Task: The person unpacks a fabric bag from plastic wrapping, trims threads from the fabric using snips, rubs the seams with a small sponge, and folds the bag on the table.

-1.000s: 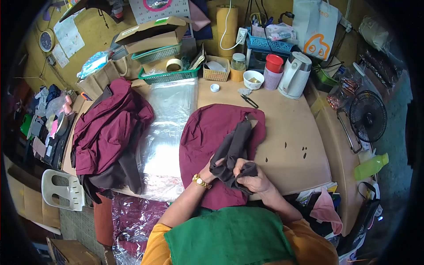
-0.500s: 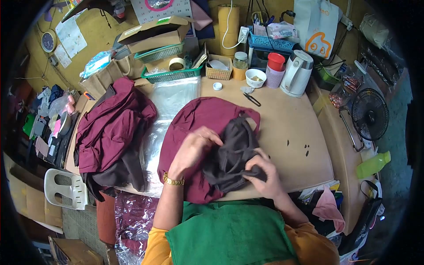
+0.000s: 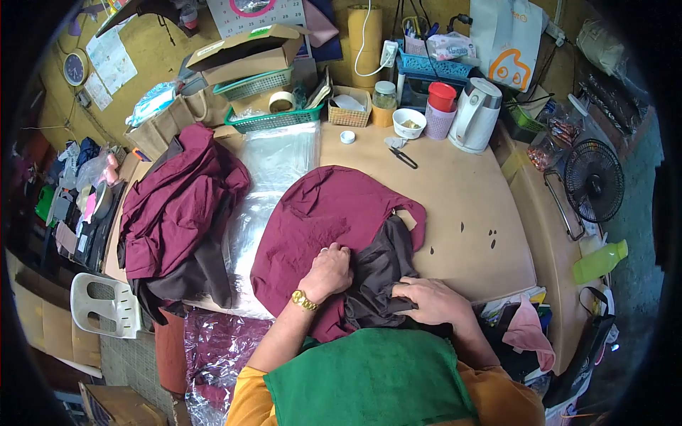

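Note:
A maroon cloth piece (image 3: 305,213) lies spread on the brown-covered table, with its dark grey part (image 3: 380,266) bunched on its right side. My left hand (image 3: 330,270), with a gold watch at the wrist, presses down where the maroon and grey fabrics meet; its fingertips are hidden. Over the lower right of the grey fabric rests my right hand (image 3: 426,302), its fingers curled at the cloth's edge; whether they pinch it is unclear. Farther left, another maroon and grey garment (image 3: 177,206) lies crumpled, partly beside clear plastic sheets (image 3: 280,160).
Behind the cloth are small black snips (image 3: 403,157), a white bowl (image 3: 409,126), a white kettle (image 3: 474,117) and a green basket (image 3: 273,121). A black fan (image 3: 594,180) and a green bottle (image 3: 599,261) are at the right. A white chair (image 3: 106,305) stands at the left.
My left hand has come down from above the grey fabric onto the cloth. My right hand has moved slightly lower. The grey fabric is now flatter and lower than before.

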`<state>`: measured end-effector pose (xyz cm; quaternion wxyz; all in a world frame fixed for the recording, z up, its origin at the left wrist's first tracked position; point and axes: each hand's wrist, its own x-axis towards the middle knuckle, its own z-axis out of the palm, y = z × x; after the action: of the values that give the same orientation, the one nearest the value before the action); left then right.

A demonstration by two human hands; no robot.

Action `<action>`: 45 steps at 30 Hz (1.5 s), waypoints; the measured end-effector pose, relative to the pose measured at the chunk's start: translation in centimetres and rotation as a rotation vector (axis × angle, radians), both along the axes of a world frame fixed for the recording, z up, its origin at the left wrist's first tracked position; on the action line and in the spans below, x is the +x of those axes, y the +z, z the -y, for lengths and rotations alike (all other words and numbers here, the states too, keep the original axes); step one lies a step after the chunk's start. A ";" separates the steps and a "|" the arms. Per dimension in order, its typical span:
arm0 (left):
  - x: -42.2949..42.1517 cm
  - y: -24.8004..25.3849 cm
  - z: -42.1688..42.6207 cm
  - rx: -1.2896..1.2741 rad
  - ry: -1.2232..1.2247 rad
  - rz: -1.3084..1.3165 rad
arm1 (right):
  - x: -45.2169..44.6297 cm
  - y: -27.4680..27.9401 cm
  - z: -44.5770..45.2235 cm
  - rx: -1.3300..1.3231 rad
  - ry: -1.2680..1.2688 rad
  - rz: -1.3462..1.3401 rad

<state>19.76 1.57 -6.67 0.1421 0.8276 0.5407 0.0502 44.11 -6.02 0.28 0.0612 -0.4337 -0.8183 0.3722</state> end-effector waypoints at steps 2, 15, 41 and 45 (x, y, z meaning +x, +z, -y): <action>-0.7 -1.3 -0.4 -0.028 -0.047 -0.010 | 0.8 -0.4 0.0 -0.002 -0.014 0.053; 0.3 2.4 1.2 -0.116 0.019 -0.118 | 1.1 -0.9 -0.8 -0.136 0.108 0.096; -0.4 1.9 2.1 -0.094 0.020 -0.046 | 4.1 -6.7 -22.6 0.011 -0.990 -0.973; 0.0 0.3 2.4 -0.012 0.046 -0.115 | -5.6 -0.9 -14.9 -0.184 -0.237 -0.859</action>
<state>19.75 -0.82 -6.35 0.1147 0.8156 0.5672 0.0024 38.54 8.83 -0.60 0.3986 -0.3342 -0.6270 0.5799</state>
